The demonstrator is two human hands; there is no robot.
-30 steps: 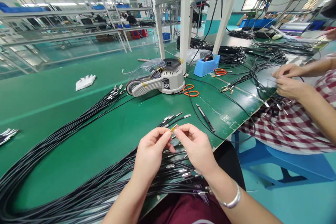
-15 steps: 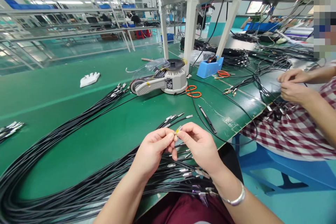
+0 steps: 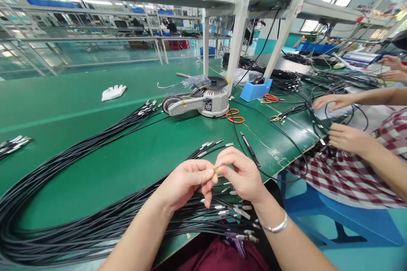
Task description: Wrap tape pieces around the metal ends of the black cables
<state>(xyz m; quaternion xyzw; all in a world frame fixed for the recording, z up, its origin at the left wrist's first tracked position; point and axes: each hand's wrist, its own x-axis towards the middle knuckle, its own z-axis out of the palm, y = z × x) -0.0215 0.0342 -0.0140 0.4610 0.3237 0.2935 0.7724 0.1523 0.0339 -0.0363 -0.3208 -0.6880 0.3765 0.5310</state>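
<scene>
My left hand (image 3: 190,180) and my right hand (image 3: 240,173) meet over the near edge of the bench, both closed in a pinch. Between their fingertips is a small cable end (image 3: 216,170) with a yellowish bit on it, mostly hidden by the fingers. Beneath and around the hands lies a thick bundle of black cables (image 3: 104,216), which loops round on the left. Silver metal connectors (image 3: 222,212) tip the cables just below my right hand.
Behind the hands stand a tape dispenser machine (image 3: 213,103), orange-handled scissors (image 3: 234,116) and a utility knife (image 3: 250,148). A blue tape holder (image 3: 256,89) is farther back, a white glove (image 3: 113,92) to the left. On the right, a co-worker's hands (image 3: 346,137) handle black cable.
My fingertips have closed further over the cable end, covering the silver connector and yellow patch seen before. The co-worker's hands have moved apart. The view has shifted slightly.
</scene>
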